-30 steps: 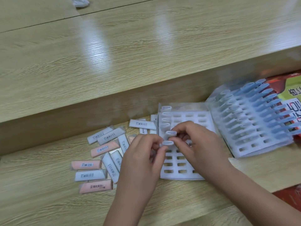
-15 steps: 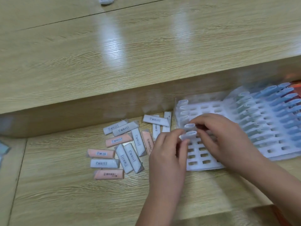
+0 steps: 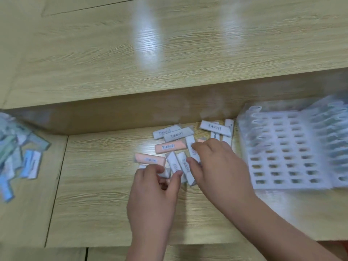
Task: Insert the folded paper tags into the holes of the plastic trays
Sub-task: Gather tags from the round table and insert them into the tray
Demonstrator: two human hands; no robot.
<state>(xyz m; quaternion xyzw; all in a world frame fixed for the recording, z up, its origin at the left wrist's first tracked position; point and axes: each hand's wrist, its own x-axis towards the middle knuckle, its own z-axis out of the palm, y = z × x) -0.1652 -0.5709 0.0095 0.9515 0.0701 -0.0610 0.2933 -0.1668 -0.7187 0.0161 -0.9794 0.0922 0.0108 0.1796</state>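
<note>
both hands have left the tray (image 3: 262, 153) and come across to the loose tags (image 3: 170, 146) to its left, and the view has swung left with them, so the tray now sits at the right edge. the left hand (image 3: 152, 187) is curled, thumb and fingers closed round the end of a white tag (image 3: 166, 173) at the near edge of the heap, seemingly to lift it clear of its neighbours. the right hand (image 3: 218, 166) lies over the middle of the heap with fingers bent down onto the tags; blur hides whether it has one pinched or only steadies them. the tags lie flat and overlapping on the wooden surface (image 3: 113, 204), white and pink mixed, kept just beside the tray so each fetch is short. only the tray's left column holds looped tags, so most holes look open and the job seems early. a filled tray (image 3: 331, 140) leans behind it at the far right, likely set aside as done. another heap of bluish slips (image 3: 28, 162) lies well apart at the left edge.
</note>
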